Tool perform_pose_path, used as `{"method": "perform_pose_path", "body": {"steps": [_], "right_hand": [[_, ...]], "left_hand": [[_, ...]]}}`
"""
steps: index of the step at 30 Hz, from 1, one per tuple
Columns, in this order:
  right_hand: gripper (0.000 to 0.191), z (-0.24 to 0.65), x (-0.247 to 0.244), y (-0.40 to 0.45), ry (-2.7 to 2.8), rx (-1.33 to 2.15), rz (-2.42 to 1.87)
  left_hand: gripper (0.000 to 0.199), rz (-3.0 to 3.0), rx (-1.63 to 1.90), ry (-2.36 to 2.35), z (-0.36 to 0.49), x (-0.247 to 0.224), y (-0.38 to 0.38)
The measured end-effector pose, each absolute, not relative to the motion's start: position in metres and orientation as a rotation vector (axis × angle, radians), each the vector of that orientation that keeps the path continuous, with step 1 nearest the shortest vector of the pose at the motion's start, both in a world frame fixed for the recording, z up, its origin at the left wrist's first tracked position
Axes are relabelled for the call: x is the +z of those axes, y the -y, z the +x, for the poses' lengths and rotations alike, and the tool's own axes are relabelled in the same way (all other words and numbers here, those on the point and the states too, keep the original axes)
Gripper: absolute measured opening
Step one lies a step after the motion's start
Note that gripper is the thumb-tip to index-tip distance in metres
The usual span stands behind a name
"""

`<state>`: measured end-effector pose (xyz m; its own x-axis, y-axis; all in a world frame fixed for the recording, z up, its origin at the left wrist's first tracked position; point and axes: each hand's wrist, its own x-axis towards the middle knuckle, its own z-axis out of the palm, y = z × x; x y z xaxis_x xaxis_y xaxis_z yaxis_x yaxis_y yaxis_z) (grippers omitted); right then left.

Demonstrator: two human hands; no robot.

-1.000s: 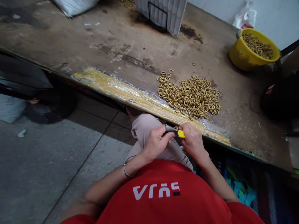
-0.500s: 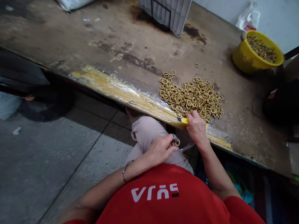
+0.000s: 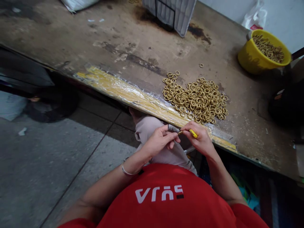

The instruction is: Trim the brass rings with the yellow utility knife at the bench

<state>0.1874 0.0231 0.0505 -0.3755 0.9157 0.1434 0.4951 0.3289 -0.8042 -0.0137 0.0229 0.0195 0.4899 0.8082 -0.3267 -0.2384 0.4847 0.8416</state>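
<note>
Over my lap, just off the table's front edge, my left hand [image 3: 163,139] is closed on a short grey cylindrical piece [image 3: 173,128]. My right hand [image 3: 199,137] meets it at the right end of that piece, its fingers closed round a yellow-handled tool [image 3: 193,133]. A brass-coloured ring [image 3: 180,132] shows between the two hands; which fingers grip it is hard to tell. Behind my hands a heap of brass-coloured rings [image 3: 197,98] lies on the brown table [image 3: 95,47], with one ring [image 3: 201,65] apart from it.
A yellow bucket [image 3: 253,60] of rings stands at the back right. A grey ribbed panel [image 3: 182,19] stands at the back. Yellow tape [image 3: 114,88] covers part of the front edge. A white sack [image 3: 79,3] lies at the upper left.
My right hand has come from the heap's front edge down and toward my lap, still with the yellow tool. My left hand has risen slightly, and the two hands now meet.
</note>
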Motion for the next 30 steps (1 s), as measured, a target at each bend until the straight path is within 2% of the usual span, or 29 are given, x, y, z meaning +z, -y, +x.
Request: {"method": "perform_pose_path", "body": {"steps": [5,13,19,23,28,30], "right_hand": [[0.016,0.182,0.048,-0.009,1.989,0.853,-1.214],[0.021,0.176,0.046,0.019,2.279,0.31,-1.682],[0.02,0.172,0.042,0.02,2.349,0.228,-1.835],[0.018,0.171,0.038,0.019,2.348,0.172,-1.894],[0.023,0.188,0.034,0.001,2.213,0.063,-2.185],[0.025,0.194,0.033,-0.012,2.183,0.02,-2.137]], "left_hand": [[0.042,0.736,0.655,-0.775,-0.008,0.017,-0.015],[0.029,0.955,0.759,-0.951,-0.008,0.025,-0.004],[0.021,1.18,0.753,-0.964,-0.007,0.03,-0.002],[0.022,1.25,0.758,-0.99,-0.011,0.039,0.002],[0.023,1.453,0.696,-0.925,-0.026,0.054,0.012],[0.023,1.564,0.69,-0.884,-0.027,0.05,0.011]]}}
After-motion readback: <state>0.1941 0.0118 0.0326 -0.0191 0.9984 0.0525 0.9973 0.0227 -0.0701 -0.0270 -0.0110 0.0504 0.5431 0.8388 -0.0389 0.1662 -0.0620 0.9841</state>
